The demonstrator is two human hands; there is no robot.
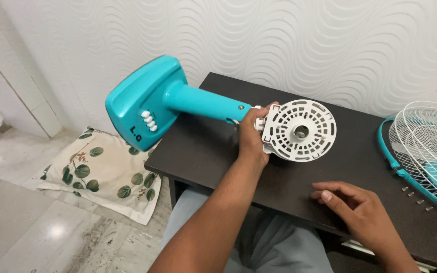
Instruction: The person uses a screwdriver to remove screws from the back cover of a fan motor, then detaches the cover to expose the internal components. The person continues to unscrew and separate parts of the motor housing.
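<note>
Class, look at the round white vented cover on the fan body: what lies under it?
The white vented cover lies above the dark table. Through its centre hole only a dark opening shows. The left hand grips its edge, hiding the joint with the turquoise neck.

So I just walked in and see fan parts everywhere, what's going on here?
A person sits at a dark table. Their left hand grips the white round vented motor housing of a teal fan stand, holding it tilted over the table. Their right hand rests flat on the table. A fan grille and small screws lie to the right.
</note>
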